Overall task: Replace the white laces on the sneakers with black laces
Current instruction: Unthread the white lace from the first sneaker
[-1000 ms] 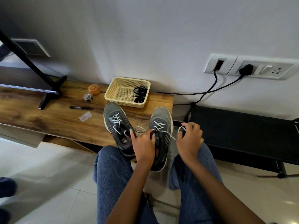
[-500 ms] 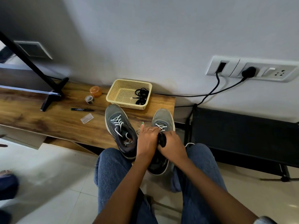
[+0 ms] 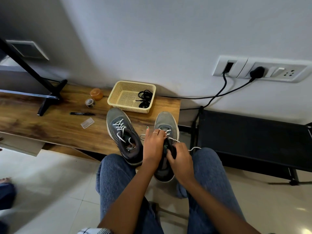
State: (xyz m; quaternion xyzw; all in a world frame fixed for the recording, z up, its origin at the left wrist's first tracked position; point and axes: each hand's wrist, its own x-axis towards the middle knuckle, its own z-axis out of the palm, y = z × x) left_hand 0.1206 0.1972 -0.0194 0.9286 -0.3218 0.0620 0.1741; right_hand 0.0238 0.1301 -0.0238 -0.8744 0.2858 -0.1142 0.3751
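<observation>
Two grey sneakers stand on the wooden bench, toes toward the wall. The left sneaker keeps its white lace threaded. On the right sneaker my left hand pinches the white lace at the upper eyelets, little finger raised. My right hand grips the shoe's dark tongue. A loose end of that lace trails right over my knee. Black laces lie coiled in the yellow basket behind the shoes.
An orange lid, a small jar, a black marker and a clear plastic piece lie on the bench's left part. A black stand foot rests there too. Black cables run from wall sockets to a black rack on the right.
My right hand let the lace end go, moved left onto the shoe and took the tongue. My left hand shifted up to the eyelets. The freed lace end now lies across my knee.
</observation>
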